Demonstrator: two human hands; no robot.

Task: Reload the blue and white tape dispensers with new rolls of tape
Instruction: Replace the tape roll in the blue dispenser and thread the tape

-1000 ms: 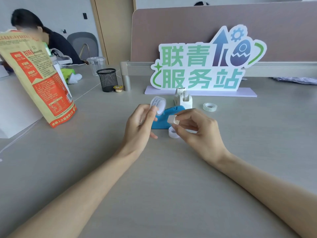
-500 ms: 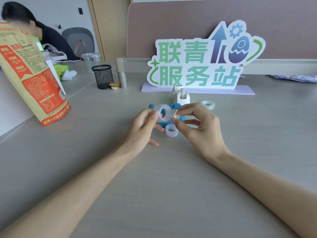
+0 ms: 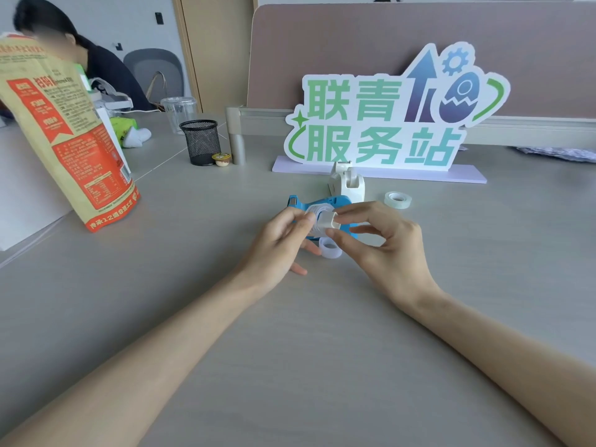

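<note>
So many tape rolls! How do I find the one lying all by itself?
Find the big sign with green letters at the back of the table. The white tape dispenser stands just in front of it, and the roll lies flat to its right. The other loose roll sits close by the blue dispenser; this one lies alone, touching nothing.

A green-and-white sign (image 3: 390,124) on a pale base stands at upper centre before a brown partition (image 3: 387,37). At left leans an orange-and-tan bag (image 3: 64,137). Near the middle stand a black mesh cup (image 3: 200,141) and a small yellow-lidded tub (image 3: 221,159), with a person (image 3: 80,59) seated upper left.
</note>
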